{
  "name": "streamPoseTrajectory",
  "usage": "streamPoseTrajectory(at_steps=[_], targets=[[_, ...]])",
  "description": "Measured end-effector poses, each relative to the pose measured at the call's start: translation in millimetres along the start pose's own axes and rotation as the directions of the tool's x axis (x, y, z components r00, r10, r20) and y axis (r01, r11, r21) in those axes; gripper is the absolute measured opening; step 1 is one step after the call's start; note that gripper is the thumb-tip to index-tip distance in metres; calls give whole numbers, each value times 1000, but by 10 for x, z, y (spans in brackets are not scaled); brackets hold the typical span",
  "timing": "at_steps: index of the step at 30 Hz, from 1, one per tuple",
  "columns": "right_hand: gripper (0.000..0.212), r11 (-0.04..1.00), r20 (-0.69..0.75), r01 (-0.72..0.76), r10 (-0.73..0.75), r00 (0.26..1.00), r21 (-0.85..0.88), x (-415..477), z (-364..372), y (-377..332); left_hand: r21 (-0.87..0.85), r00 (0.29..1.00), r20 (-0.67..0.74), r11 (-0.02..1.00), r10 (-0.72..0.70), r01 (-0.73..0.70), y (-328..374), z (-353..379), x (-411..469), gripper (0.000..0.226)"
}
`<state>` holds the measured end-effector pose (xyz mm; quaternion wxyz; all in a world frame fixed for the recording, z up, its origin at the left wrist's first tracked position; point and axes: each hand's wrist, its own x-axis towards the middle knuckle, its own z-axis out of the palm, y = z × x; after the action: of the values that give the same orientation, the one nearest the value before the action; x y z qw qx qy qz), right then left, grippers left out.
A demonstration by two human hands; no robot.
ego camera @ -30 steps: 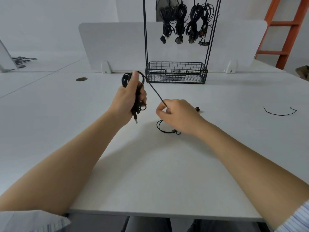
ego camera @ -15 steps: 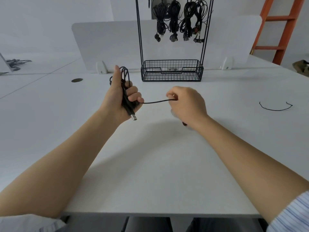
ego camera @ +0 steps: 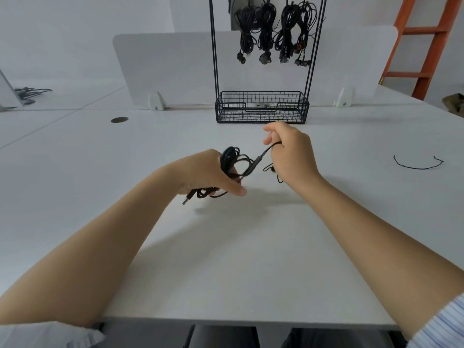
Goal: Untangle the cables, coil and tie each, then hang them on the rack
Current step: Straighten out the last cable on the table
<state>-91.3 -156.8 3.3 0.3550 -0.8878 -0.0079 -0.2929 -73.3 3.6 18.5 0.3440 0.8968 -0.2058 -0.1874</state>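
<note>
Above the middle of the white table [ego camera: 226,259], my left hand [ego camera: 208,172] grips a bundle of thin black cable [ego camera: 229,159], fingers curled round the loops. A silver USB plug [ego camera: 187,200] pokes out under the hand, toward the near left. One strand runs right through a thicker black barrel section [ego camera: 253,165] to my right hand [ego camera: 291,154], which pinches it with curled fingers; a short tail dangles below that hand. At the far side stands the black wire rack [ego camera: 261,106], with coiled black cables [ego camera: 266,28] hung on it. A thin black wire piece [ego camera: 416,167] lies on the table, well apart to the right.
</note>
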Motion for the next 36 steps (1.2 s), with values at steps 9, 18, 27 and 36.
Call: streamPoseTrajectory(at_steps=[9,18,27,36], targets=[[41,999,-69,-41,39,997,-26,38,3,78,-349,989,-121,928,90,-127,-81,-17,66,43],[27,992,178,125,-118,977,-30,-30,33,5,-797,944,-317,515,90,-316,-65,-67,65,38],[30,894,321,-133,-12,947,427,-17,-53,-96,-891,926,-375,256,44,-373,-36,-99,37,32],[23,479,348,-441,274,897,759,129,-91,26,-770,894,-443,482,67,-418,-58,-51,60,29]])
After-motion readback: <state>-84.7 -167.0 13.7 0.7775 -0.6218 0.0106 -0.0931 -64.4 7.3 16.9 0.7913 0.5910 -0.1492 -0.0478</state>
